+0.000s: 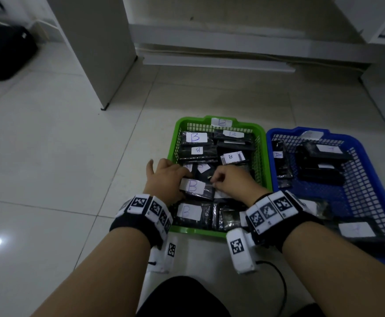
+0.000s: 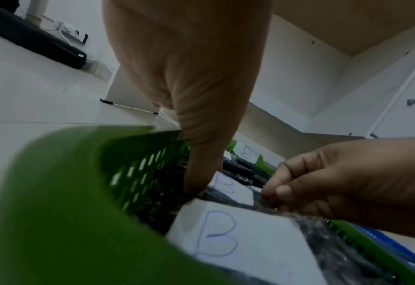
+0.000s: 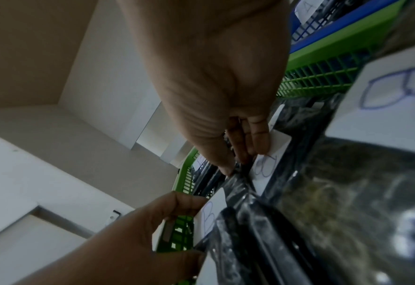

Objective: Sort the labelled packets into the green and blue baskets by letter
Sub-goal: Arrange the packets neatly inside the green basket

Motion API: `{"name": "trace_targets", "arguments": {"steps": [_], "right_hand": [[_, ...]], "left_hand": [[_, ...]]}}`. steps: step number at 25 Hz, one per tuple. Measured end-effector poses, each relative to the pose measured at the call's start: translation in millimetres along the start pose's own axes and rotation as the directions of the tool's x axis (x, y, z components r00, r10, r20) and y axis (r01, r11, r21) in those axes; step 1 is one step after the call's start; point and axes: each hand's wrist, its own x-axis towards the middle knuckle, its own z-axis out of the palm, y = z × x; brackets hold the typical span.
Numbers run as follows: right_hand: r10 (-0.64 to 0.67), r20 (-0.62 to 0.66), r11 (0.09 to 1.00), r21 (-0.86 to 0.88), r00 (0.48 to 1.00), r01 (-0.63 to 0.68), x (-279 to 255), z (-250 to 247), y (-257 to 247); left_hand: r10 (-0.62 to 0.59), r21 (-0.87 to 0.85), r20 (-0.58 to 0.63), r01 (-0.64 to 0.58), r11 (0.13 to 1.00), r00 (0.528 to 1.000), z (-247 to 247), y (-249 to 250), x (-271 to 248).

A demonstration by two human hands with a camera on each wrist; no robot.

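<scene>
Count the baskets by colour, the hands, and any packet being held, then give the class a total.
Green basket: 1
Blue basket: 1
Hands: 2, left hand and right hand
Held B packet, gripped by both hands: 1
Total: 5

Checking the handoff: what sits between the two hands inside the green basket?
In the head view, a black packet with a white B label spans the gap in the green basket, left hand gripping one end, right hand pinching the other.
</scene>
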Motion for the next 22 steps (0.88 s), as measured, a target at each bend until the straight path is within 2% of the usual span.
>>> {"name": "trace_targets", "arguments": {"steps": [2,4,9,13,16,17,19,20,22], "right_hand": [[0.018,-0.089,0.998,0.058,0.996,-0.013,8,-2,-1],[0.040,-0.120,0.997,0.076,0.992,-0.031,14,-4,-5],[0.077,-0.006,0.988,0.132,0.997,-0.075,20,6,-19],[0.081,0.105,0.995,0.051,0.991,-0.087,24,15,-26],[0.032,0.085,0.998,0.049,0.996,-0.036,18,11,-27],[0.016,0.047,1.000,0.011,0.999,-0.016,14,8,-25],[-0.003,-0.011,0.983,-0.181,1.000,0.001,6,-1,-17],[0.009,0.005,0.962,-0.274,1.000,-0.007,2,-4,-10],[0.061,0.117,0.923,-0.384,0.991,-0.011,-6,-10,2]], "left_hand": [[0.008,0.029,0.015,-0.008,1.000,1.000,-1,3,4],[0.011,0.042,0.044,-0.013,0.999,0.999,-3,3,9],[0.031,-0.016,0.006,-0.031,0.999,1.000,0,-5,13],[0.092,-0.131,-0.026,-0.094,0.987,0.995,8,-12,20],[0.084,-0.104,-0.004,-0.084,0.991,0.996,8,-11,18],[0.065,-0.091,0.006,-0.064,0.994,0.998,6,-9,16],[0.035,-0.042,0.015,-0.034,0.999,0.999,2,-5,12],[0.031,-0.015,0.016,-0.031,0.999,0.999,1,-3,12],[0.028,0.020,0.030,-0.029,0.999,0.999,-2,0,13]]}}
